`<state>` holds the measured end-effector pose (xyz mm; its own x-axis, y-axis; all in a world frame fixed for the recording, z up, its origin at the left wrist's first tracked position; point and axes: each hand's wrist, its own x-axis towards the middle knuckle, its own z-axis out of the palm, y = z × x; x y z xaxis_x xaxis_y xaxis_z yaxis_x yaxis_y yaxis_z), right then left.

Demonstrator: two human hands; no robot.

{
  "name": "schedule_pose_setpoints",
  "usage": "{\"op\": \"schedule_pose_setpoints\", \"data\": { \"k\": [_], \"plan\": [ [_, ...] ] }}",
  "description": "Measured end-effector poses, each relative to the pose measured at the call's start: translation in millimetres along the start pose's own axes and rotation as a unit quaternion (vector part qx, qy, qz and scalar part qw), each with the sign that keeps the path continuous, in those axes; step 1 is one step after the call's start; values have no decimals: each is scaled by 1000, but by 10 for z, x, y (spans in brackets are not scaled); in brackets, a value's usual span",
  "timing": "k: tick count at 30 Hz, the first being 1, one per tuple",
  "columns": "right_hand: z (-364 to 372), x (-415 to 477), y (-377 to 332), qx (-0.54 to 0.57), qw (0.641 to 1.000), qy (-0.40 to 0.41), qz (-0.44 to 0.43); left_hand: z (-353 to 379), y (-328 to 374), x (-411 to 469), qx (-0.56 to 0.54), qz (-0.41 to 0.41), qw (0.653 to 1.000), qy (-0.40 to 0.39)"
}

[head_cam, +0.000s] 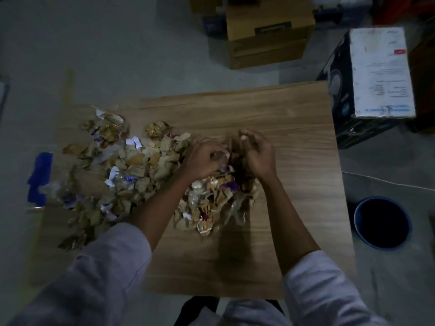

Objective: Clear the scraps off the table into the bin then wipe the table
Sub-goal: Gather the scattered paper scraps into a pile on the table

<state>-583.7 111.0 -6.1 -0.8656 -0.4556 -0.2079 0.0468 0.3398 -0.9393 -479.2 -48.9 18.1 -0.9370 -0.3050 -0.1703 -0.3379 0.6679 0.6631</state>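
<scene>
A big heap of scraps [141,165], brown cardboard bits, white paper and clear wrappers, covers the left and middle of the wooden table [294,128]. My left hand [202,158] and my right hand [259,154] meet at the heap's upper right end, fingers curled around a clump of scraps [229,161] between them. A second pile of scraps [211,203] lies just below my hands. The blue bin [382,223] stands on the floor to the right of the table, dark inside.
A dark box with a white label [376,76] stands beside the table's far right corner. Cardboard boxes [266,36] sit on the floor beyond the table. A blue cloth-like piece [40,177] lies at the table's left edge. A white cable [388,182] runs across the floor.
</scene>
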Motion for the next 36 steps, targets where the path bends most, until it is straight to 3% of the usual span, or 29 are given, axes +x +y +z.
{"op": "schedule_pose_setpoints", "data": {
  "k": [2,4,7,10,12,15,20,24,28,33,36],
  "plan": [
    [86,-13,-67,-65,996,-40,-44,-169,-1,57,-85,-41,993,66],
    [203,52,-114,-155,981,-75,-89,-303,-66,192,-62,-89,990,87],
    [372,111,-160,-288,947,-99,-105,-309,-285,246,81,-140,987,-3],
    [475,1,-116,-371,911,-165,-74,-250,-453,-21,121,-68,988,-66],
    [499,-148,-104,-376,905,-188,-69,-307,-384,-273,97,-21,994,-33],
    [580,-382,-281,-310,938,-141,-65,-565,-319,-573,60,19,997,49],
    [1241,-308,-802,-331,927,-93,-149,-1087,-820,-626,25,-53,988,145],
    [1981,62,-1042,-376,898,-166,-154,-1329,-1272,-418,70,-189,978,62],
    [2241,153,-899,-466,852,-229,-64,-1239,-1651,-317,72,-157,985,-31],
    [2165,-281,-690,-483,859,-164,-41,-1010,-1501,-574,17,-113,993,-2],
    [2164,-391,-623,-445,880,-141,-91,-889,-1373,-696,-40,-102,994,9]
  ]
}}
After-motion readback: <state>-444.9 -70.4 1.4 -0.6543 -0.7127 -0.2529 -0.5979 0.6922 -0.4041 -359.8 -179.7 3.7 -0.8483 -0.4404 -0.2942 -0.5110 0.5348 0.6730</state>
